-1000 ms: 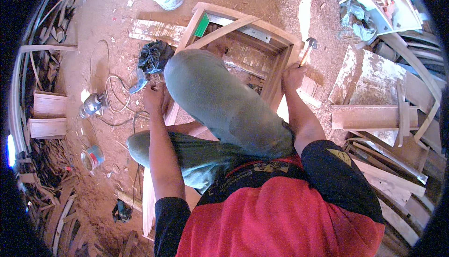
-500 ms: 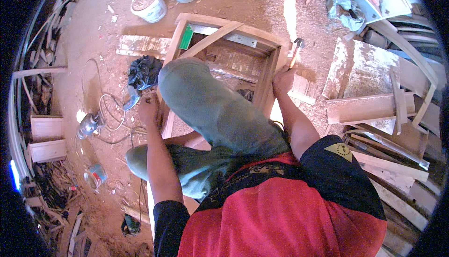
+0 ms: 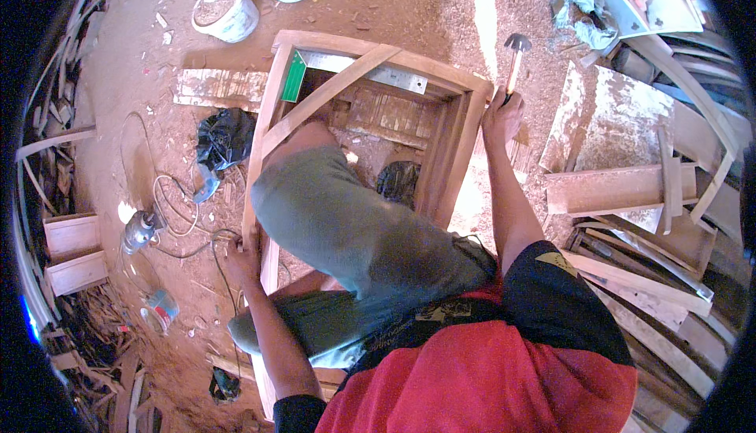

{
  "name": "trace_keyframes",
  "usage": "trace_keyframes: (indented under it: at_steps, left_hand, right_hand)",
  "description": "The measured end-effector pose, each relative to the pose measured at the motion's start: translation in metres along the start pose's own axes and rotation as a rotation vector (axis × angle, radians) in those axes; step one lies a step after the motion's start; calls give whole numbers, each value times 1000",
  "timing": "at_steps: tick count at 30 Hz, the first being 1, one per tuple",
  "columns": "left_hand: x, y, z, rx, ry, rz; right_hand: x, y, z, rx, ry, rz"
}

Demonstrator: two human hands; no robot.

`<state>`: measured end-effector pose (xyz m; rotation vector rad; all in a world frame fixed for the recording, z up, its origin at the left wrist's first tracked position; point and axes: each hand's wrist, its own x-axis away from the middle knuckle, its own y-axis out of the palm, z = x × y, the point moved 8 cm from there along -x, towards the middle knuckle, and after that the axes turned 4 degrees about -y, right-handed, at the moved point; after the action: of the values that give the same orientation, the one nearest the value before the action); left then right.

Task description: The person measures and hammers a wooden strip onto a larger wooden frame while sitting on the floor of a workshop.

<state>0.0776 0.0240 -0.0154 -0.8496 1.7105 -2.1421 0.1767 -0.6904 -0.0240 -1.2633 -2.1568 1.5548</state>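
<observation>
The right hand is wrapped around the handle of a hammer, its head pointing up and away from the person, just beside the right side of a wooden frame. The left hand is low at the frame's left side; its fingers are too unclear to tell whether they grip the wood.

The frame lies in front of the person on the floor, with a bent leg reaching over its near part. A wooden strip crosses its far left corner at a slant. In that corner sits a square with a green handle, its metal blade along the far rail, passing under the strip.

Left of the frame are a black plastic bag and, farther out, a power tool. Two white buckets stand beyond the frame.
</observation>
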Motion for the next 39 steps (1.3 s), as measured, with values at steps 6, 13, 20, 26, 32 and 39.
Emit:
trace_keyframes:
  at_steps: [6, 13, 20, 26, 32, 39]
  left_hand:
    - [7, 23, -11, -250, 47, 26]
    - [13, 23, -4, -195, 67, 133]
    - [5, 55, -53, -193, -4, 137]
    - [5, 29, -20, -284, 213, 398]
    - [-32, -35, 137, 209, 433, 436]
    - [-99, -28, 350, 134, 904, 401]
  right_hand:
    - [-25, 34, -14, -67, 128, -209]
    - [-18, 44, -14, -86, 134, -232]
    - [-15, 46, -5, -194, 145, -135]
    - [-16, 39, -19, -131, 55, -127]
    - [-17, 42, -25, -163, 99, -139]
    - [-18, 42, -25, -118, 26, -128]
